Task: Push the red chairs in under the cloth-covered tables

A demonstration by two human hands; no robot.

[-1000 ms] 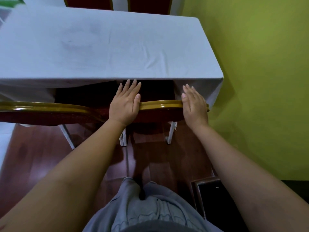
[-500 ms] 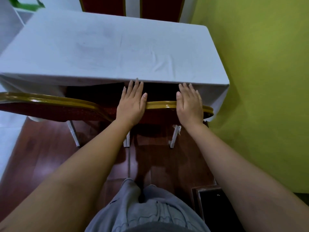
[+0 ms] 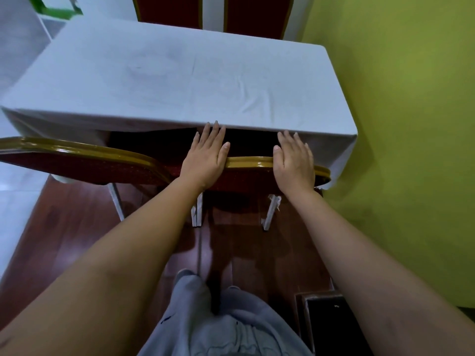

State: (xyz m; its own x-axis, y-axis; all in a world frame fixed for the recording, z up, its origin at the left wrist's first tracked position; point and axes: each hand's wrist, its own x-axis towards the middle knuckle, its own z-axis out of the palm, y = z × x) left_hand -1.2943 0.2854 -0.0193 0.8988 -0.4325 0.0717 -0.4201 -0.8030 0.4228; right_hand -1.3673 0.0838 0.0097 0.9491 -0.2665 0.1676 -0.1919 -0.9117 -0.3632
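Left hand (image 3: 205, 156) and right hand (image 3: 293, 161) — fingers straight, flat — press the red chair (image 3: 248, 164) at the table (image 3: 180, 80) edge.

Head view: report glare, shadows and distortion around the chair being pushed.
Head view: glare streaks the chair rail between the left hand and right hand; deep shadow hides the space under the table; the wide-angle lens bows its near edge; no motion blur.

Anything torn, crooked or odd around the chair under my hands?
Minor: the white wrapping on the right rear leg of the red gold-framed chair looks torn and ragged at its top. The white tablecloth is creased toward its near right corner.
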